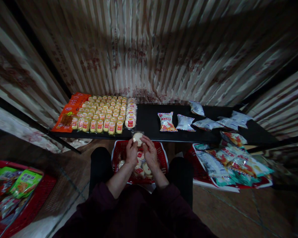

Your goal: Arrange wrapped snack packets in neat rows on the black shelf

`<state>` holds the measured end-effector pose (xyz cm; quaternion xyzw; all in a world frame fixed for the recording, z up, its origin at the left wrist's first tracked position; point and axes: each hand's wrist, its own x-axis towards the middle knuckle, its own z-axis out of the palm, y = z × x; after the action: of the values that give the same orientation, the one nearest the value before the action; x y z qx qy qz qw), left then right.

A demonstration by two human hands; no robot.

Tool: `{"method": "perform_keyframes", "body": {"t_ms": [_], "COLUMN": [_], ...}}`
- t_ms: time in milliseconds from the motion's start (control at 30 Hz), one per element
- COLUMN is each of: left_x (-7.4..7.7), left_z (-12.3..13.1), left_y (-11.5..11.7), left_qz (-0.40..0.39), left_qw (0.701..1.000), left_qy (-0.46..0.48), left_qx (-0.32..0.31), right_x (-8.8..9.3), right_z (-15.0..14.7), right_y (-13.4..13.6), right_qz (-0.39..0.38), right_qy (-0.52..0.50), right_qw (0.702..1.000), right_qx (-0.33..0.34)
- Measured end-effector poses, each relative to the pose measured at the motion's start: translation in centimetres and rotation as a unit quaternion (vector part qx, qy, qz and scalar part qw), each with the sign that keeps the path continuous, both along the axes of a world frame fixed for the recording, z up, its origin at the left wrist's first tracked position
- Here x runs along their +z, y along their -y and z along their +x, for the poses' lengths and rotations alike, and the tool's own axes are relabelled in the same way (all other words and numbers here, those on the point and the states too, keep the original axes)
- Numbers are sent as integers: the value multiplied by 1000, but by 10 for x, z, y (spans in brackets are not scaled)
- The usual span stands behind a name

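Between my left hand (132,152) and my right hand (149,151) is a round, pale wrapped cracker (137,139), gripped by the fingers of both. It is held up at the front edge of the black shelf (146,122). Directly below my hands, a red basket (116,150) with a white rim holds more round wrapped crackers (147,169). On the shelf, just beyond my left hand, a column of round wrapped crackers (130,123) overlaps front to back. Left of that column lie several rows of small yellow wrapped cakes (106,125).
Orange snack packets (73,107) lie at the shelf's left end. Several white snack bags (167,121) lie on its right half. A red basket (201,163) at right is heaped with bags. Another red basket (43,185) at left holds green packets. Striped corrugated sheeting (139,49) stands behind.
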<state>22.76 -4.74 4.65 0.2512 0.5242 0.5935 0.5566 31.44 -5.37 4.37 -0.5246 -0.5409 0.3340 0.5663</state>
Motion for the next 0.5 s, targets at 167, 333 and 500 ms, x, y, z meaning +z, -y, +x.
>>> {"method": "perform_keyframes", "body": {"t_ms": [167,333,500], "left_x": [6,10,12], "left_z": [0,-2,-4], "left_y": [0,0,1], "left_qz": [-2,-23,-34], "left_qw": [995,993,991], "left_qy": [98,116,132], "left_qx": [11,21,8], "right_x": [-14,-12,-4], "right_z": [0,0,2], "right_y": [-5,-6,-6], "right_qz": [-24,-66,-88], "right_qy": [-49,-90,-91], "right_qw": [998,993,990], "right_qx": [-36,-46,-70]}}
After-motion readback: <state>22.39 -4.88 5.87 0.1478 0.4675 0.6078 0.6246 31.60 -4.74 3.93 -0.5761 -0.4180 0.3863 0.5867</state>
